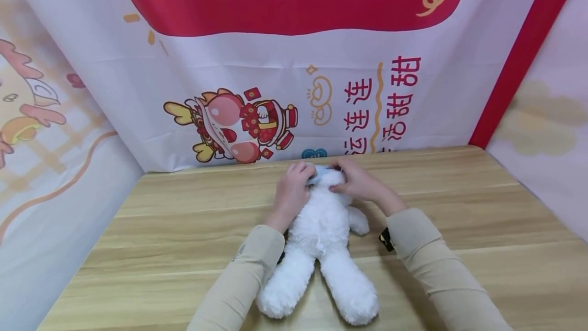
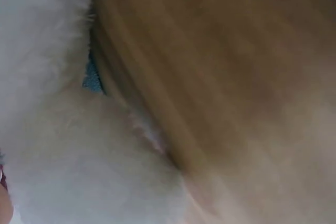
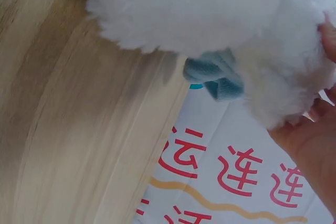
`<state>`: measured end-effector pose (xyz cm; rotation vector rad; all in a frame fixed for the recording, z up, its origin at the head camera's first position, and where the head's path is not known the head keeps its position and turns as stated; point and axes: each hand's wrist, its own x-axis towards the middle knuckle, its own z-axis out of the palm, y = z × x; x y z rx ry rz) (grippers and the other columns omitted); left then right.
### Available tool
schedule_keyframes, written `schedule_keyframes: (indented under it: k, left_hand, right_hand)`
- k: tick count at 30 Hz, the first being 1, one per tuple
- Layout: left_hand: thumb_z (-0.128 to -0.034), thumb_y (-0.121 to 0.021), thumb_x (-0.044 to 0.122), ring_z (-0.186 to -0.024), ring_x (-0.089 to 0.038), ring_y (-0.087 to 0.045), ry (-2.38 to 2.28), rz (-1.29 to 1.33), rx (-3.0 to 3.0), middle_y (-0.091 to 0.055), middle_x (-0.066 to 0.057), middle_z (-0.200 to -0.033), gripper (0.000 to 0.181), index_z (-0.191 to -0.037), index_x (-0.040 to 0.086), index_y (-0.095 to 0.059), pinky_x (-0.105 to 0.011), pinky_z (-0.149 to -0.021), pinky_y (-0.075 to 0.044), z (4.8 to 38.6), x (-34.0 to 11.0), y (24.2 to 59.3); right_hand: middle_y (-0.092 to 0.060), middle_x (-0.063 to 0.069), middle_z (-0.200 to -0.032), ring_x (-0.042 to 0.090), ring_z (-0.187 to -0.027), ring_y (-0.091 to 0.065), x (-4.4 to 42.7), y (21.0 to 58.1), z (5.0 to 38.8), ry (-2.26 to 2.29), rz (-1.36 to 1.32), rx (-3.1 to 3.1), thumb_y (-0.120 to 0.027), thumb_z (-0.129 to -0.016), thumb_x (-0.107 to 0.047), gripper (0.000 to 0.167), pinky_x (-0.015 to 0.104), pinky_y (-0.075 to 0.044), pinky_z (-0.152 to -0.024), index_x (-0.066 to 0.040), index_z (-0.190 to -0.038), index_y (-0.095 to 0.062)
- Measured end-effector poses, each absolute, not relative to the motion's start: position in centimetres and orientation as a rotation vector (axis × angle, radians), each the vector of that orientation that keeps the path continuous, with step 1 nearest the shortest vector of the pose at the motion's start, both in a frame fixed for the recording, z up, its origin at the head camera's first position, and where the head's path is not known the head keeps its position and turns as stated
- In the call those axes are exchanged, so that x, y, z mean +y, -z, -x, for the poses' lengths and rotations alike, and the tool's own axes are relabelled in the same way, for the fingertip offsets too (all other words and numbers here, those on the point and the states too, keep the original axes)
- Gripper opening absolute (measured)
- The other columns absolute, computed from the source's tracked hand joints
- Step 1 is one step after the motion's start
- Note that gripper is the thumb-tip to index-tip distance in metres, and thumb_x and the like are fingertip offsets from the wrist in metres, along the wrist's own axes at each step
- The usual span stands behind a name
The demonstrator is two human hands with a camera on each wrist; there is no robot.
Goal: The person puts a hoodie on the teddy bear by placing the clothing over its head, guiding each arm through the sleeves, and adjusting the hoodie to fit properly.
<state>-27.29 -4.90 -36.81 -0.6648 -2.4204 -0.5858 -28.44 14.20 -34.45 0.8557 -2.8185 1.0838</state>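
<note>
A fluffy white plush toy (image 1: 320,223) lies on the table, its legs towards me and its head end at the far side. My left hand (image 1: 292,188) grips the left of that head end, fingers curled by a light blue cloth (image 1: 321,171). From the other side my right hand (image 1: 362,182) holds the head, thumb and fingers bent around the fur. A knotted blue-green cloth (image 3: 215,72) shows beside the fur in the right wrist view. The left wrist view is blurred; white fur (image 2: 79,150) fills its left part, and most of the left hand is out of sight.
The wood-grain table (image 1: 184,239) meets a printed white and red curtain (image 1: 257,60) just beyond the toy's head. More printed cloth (image 1: 55,116) hangs at the left and right. A small black item (image 1: 386,239) sits beside the right sleeve.
</note>
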Motion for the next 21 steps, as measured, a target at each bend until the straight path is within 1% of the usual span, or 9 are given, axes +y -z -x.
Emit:
schedule_keyframes:
  k: [2, 4, 6, 9, 12, 16, 20, 21]
  left_hand:
    - [-0.0678, -0.064, -0.014, -0.082, -0.022, -0.056, 0.602, 0.653, -2.412, -0.059, -0.004, -0.09, 0.033, -0.088, 0.012, -0.063, -0.035, -0.061, -0.051, 27.2, -4.9, 36.9]
    - [-0.0687, -0.064, -0.014, -0.083, -0.023, -0.056, 0.632, 0.639, -2.416, -0.058, -0.005, -0.09, 0.033, -0.088, 0.012, -0.063, -0.036, -0.06, -0.051, 27.2, -4.9, 36.8]
    - [-0.0706, -0.063, -0.014, -0.086, -0.023, -0.057, 0.67, 0.62, -2.43, -0.058, -0.007, -0.094, 0.032, -0.089, 0.012, -0.063, -0.037, -0.062, -0.053, 27.2, -4.9, 36.8]
    - [-0.0727, -0.063, -0.014, -0.091, -0.025, -0.058, 0.721, 0.592, -2.445, -0.057, -0.01, -0.103, 0.031, -0.091, 0.01, -0.062, -0.038, -0.068, -0.055, 27.1, -4.9, 36.7]
    - [-0.0726, -0.063, -0.015, -0.094, -0.026, -0.058, 0.731, 0.57, -2.443, -0.056, -0.012, -0.108, 0.031, -0.091, 0.009, -0.061, -0.039, -0.071, -0.056, 27.1, -5.0, 36.6]
    - [-0.0714, -0.064, -0.015, -0.095, -0.027, -0.059, 0.682, 0.573, -2.423, -0.057, -0.012, -0.109, 0.03, -0.088, 0.01, -0.061, -0.039, -0.067, -0.055, 27.1, -5.0, 36.6]
    - [-0.0696, -0.064, -0.014, -0.096, -0.028, -0.059, 0.637, 0.611, -2.396, -0.058, -0.012, -0.109, 0.03, -0.087, 0.01, -0.062, -0.038, -0.066, -0.055, 27.0, -4.9, 36.5]
    - [-0.0707, -0.065, -0.013, -0.097, -0.028, -0.059, 0.635, 0.618, -2.396, -0.058, -0.012, -0.109, 0.029, -0.088, 0.01, -0.062, -0.039, -0.066, -0.056, 27.0, -4.8, 36.4]
  right_hand:
    - [-0.059, 0.019, -0.111, 0.031, -0.104, -0.057, 14.1, 34.5, 28.4, -1.106, -0.821, -2.799, -0.072, -0.083, -0.008, 0.039, 0.046, -0.048, -0.095, 0.004, -0.115, -0.053]
    - [-0.06, 0.018, -0.104, 0.028, -0.096, -0.058, 13.9, 34.5, 28.3, -1.103, -0.781, -2.784, -0.071, -0.083, -0.007, 0.034, 0.043, -0.05, -0.088, 0.003, -0.11, -0.053]
    - [-0.059, 0.016, -0.099, 0.026, -0.091, -0.057, 13.6, 34.7, 28.3, -1.091, -0.735, -2.773, -0.07, -0.084, -0.007, 0.029, 0.041, -0.051, -0.082, 0.002, -0.105, -0.053]
    - [-0.059, 0.014, -0.094, 0.023, -0.085, -0.055, 12.9, 34.7, 28.2, -1.087, -0.66, -2.748, -0.068, -0.084, -0.005, 0.023, 0.037, -0.05, -0.076, 0.001, -0.101, -0.052]
    - [-0.058, 0.013, -0.094, 0.024, -0.086, -0.055, 12.2, 34.7, 28.3, -1.043, -0.613, -2.736, -0.066, -0.083, -0.002, 0.021, 0.037, -0.05, -0.077, -0.001, -0.098, -0.051]
    - [-0.058, 0.013, -0.093, 0.025, -0.088, -0.056, 11.5, 34.6, 28.5, -0.957, -0.599, -2.711, -0.066, -0.082, 0.002, 0.021, 0.039, -0.051, -0.079, -0.002, -0.096, -0.05]
    - [-0.058, 0.012, -0.087, 0.025, -0.085, -0.056, 11.3, 34.5, 28.6, -0.898, -0.619, -2.656, -0.061, -0.078, 0.014, 0.024, 0.037, -0.051, -0.076, -0.004, -0.09, -0.049]
    - [-0.058, 0.012, -0.086, 0.024, -0.083, -0.056, 11.3, 34.5, 28.6, -0.89, -0.62, -2.644, -0.058, -0.076, 0.016, 0.025, 0.037, -0.051, -0.075, -0.004, -0.089, -0.049]
